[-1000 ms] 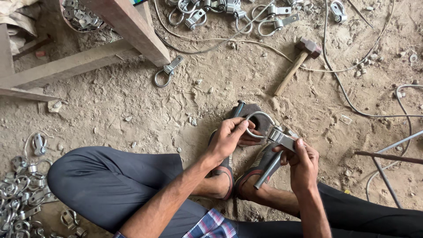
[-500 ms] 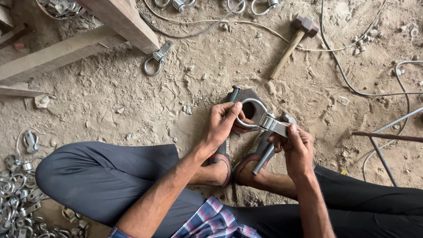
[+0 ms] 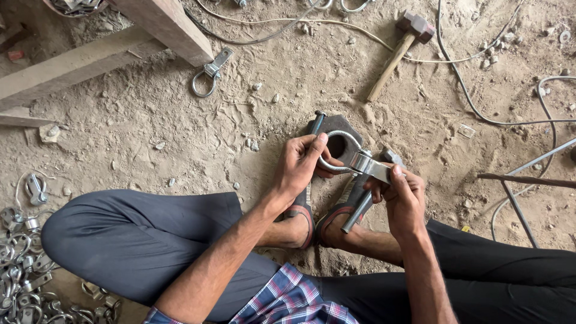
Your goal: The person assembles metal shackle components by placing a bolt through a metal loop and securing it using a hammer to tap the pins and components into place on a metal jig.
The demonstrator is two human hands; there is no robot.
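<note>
On the sandy ground [image 3: 150, 150] sits a person with legs folded, in dark trousers [image 3: 132, 240] and a checked shirt [image 3: 288, 300]. A big wooden beam [image 3: 78, 63] lies at the top left, with another plank [image 3: 165, 24] crossing over it. Thin cables [image 3: 474, 108] snake over the dirt at the top and on the right side. A hammer [image 3: 396, 51] with a wooden handle lies on the ground at the top right, well apart from the hands. A pile of shiny metal clamps [image 3: 21, 264] lies at the bottom left, beside the knee.

Both feet wear sandals [image 3: 303, 219] and rest near a dark flat metal block [image 3: 336, 135] with a hole in it.

The left hand [image 3: 300, 165] is closed around the round loop of a shiny metal ring clamp [image 3: 354, 157], with its fingers curled over the ring. The right hand [image 3: 402, 198] pinches the flat end of the same clamp, thumb on top. The clamp is held in the air just above the block and the feet. A grey metal rod [image 3: 358, 211] sticks out under the right hand, down toward the sandal.

One more single clamp [image 3: 210, 73] lies alone on the dirt near the beam.
</note>
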